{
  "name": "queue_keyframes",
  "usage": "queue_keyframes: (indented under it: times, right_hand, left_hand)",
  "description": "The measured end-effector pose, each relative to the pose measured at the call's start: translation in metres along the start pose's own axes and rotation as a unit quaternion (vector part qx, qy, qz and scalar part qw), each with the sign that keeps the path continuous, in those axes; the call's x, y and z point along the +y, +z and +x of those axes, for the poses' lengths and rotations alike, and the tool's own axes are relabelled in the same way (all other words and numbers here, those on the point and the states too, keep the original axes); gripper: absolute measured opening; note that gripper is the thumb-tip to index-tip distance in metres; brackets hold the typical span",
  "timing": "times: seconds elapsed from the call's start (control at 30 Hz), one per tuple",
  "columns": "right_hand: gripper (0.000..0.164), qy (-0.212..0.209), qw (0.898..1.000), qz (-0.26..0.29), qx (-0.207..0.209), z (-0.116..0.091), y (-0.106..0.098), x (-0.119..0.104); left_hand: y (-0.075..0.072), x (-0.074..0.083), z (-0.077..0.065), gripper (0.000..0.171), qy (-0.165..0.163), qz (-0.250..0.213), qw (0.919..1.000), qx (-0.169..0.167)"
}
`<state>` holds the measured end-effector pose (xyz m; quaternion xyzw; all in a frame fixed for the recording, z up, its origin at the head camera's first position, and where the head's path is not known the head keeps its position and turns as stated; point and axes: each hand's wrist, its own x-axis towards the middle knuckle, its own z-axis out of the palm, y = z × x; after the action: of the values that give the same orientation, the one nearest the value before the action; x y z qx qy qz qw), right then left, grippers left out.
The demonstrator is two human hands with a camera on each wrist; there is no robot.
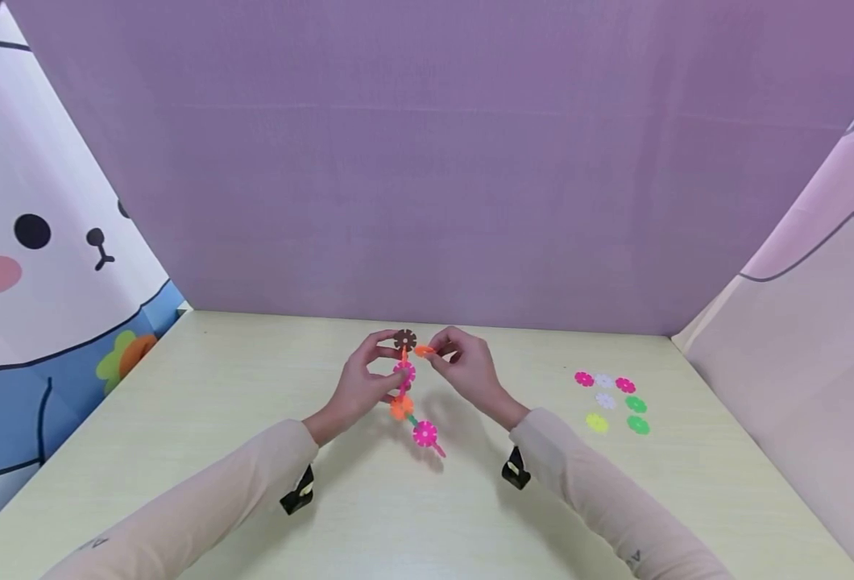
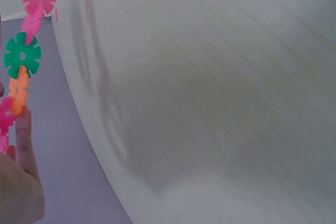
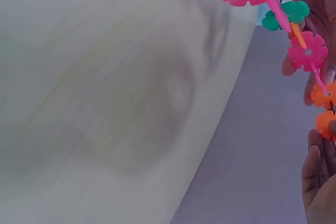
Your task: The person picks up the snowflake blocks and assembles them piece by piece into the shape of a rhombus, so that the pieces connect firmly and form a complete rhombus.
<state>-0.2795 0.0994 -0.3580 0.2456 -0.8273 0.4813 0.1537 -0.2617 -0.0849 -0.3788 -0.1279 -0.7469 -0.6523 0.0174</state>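
Observation:
My left hand point(image 1: 358, 379) grips a chain of interlocking flower-shaped plastic discs, raised over the table. A brown disc point(image 1: 405, 339) tops the chain by the fingertips. Lower down, an orange disc point(image 1: 401, 408) and a pink disc point(image 1: 424, 433) trail below the hand. A green disc point(image 2: 22, 56) between pink and orange ones shows in the left wrist view. Between thumb and fingers, my right hand point(image 1: 470, 369) pinches a separate-looking orange disc point(image 1: 423, 351), its edge right at the brown disc. The right wrist view has that orange disc point(image 3: 325, 124) partly behind the fingers.
Several loose discs lie on the table point(image 1: 267, 362) at the right, including a yellow disc point(image 1: 597, 423), a green disc point(image 1: 638, 424) and a white disc point(image 1: 605, 400). A purple backdrop point(image 1: 427, 161) rises behind the table, with printed cloth point(image 1: 57, 314) at the left.

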Motion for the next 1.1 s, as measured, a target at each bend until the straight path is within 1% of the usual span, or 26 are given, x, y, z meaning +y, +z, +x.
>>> queue_keyframes:
  times: [0.23,0.37,0.6,0.73,0.87,1.0,1.1]
  right_hand:
    - [0.005,-0.017,0.999,-0.016,0.025,-0.001,0.004,0.000]
    - [0.006,-0.029,0.998,-0.025,0.041,-0.002,0.006,0.000]
    - [0.007,-0.037,0.997,-0.034,0.060,-0.003,0.008,0.001]
    - [0.007,-0.039,0.996,-0.032,0.067,-0.004,0.010,0.001]
    - [0.007,-0.037,0.997,-0.020,0.069,-0.005,0.011,0.001]
    - [0.006,-0.042,0.996,-0.012,0.072,-0.005,0.012,0.000]
    - [0.007,-0.051,0.996,-0.012,0.078,-0.005,0.012,-0.001]
  left_hand:
    - [0.002,0.002,0.000,0.057,-0.007,-0.007,1.0000,0.003]
    - [0.003,0.002,0.000,0.058,-0.004,-0.003,1.0000,0.003]
    - [0.004,0.004,0.001,0.064,0.016,0.001,0.9999,0.004]
    - [0.004,0.004,0.001,0.062,0.019,0.005,0.9997,0.013]
    - [0.003,0.004,0.001,0.060,0.030,0.002,0.9994,0.018]
    - [0.003,0.006,0.001,0.060,0.037,-0.003,0.9993,0.012]
    - [0.002,0.013,-0.003,0.060,0.040,-0.011,0.9991,0.001]
